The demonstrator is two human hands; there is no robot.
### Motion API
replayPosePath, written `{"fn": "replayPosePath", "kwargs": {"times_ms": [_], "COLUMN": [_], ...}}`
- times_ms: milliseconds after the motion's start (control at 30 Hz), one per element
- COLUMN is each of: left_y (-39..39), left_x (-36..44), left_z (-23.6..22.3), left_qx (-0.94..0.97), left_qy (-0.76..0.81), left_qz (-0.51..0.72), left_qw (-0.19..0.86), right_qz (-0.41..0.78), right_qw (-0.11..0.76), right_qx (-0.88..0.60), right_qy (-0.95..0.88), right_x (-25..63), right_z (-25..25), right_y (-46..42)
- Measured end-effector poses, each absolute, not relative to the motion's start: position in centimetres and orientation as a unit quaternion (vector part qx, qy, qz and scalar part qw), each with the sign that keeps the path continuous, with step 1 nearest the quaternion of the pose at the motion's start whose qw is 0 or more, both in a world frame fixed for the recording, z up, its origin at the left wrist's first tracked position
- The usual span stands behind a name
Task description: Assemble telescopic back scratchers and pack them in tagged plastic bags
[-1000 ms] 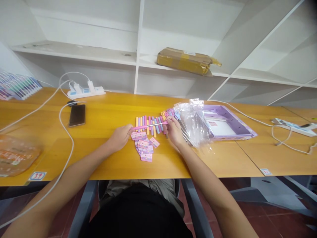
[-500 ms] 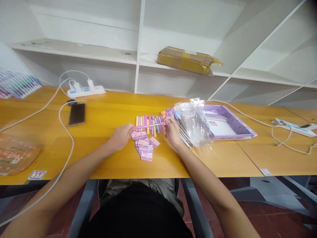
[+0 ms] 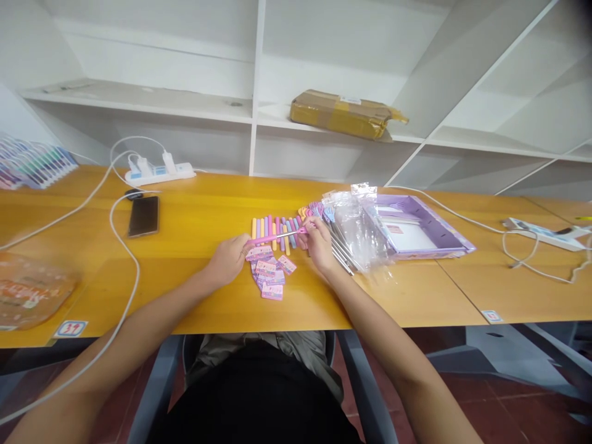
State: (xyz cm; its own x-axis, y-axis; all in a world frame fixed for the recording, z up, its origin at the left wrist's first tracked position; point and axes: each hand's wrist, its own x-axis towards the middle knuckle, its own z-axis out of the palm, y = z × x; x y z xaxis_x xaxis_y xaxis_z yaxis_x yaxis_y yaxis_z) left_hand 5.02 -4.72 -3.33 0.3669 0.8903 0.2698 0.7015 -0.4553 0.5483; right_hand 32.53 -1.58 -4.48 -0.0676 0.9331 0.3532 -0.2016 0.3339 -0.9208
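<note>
My left hand (image 3: 228, 258) and my right hand (image 3: 319, 245) both pinch the ends of a thin pink stick-like item (image 3: 276, 235), holding it level just above the yellow table (image 3: 194, 228). Behind it lies a row of coloured sticks (image 3: 275, 227) in yellow, pink, purple and blue. Right in front of my hands sits a small heap of pink printed cards (image 3: 269, 272). A fan of pastel fork-like pieces (image 3: 319, 211) rests beside my right hand.
Clear plastic bags (image 3: 358, 227) and a purple tray (image 3: 419, 225) lie to the right. A phone (image 3: 143, 215), a power strip (image 3: 160, 174) and cables sit on the left. A brown parcel (image 3: 345, 115) is on the white shelf. Another power strip (image 3: 546, 234) is at far right.
My right hand has drawn slightly left toward the sticks, still on the pink item. The view shifted a little; the left hand stayed put.
</note>
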Motion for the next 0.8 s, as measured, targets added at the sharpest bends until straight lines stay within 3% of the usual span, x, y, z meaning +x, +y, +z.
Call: {"fn": "replayPosePath", "kwargs": {"times_ms": [300, 500, 633, 800], "left_y": [-4.4, -2.7, -2.6, -4.6], "left_x": [4.5, 2.3, 1.5, 2.3], "left_z": [-2.7, -2.0, -0.4, 1.4], "left_qx": [0.808, 0.789, 0.806, 0.877], "left_qy": [0.475, 0.478, 0.491, 0.457], "left_qz": [0.273, 0.285, 0.205, 0.106], "left_qw": [0.216, 0.260, 0.259, 0.107], "right_qz": [0.444, 0.408, 0.236, 0.029], "right_qw": [0.566, 0.406, 0.312, 0.171], "right_qx": [-0.362, -0.443, -0.488, -0.505], "right_qy": [-0.592, -0.687, -0.780, -0.845], "right_x": [32.7, 33.6, 34.5, 35.0], "right_z": [-4.6, -2.1, 0.2, 0.9], "right_y": [-1.4, -1.1, -1.9, -4.8]}}
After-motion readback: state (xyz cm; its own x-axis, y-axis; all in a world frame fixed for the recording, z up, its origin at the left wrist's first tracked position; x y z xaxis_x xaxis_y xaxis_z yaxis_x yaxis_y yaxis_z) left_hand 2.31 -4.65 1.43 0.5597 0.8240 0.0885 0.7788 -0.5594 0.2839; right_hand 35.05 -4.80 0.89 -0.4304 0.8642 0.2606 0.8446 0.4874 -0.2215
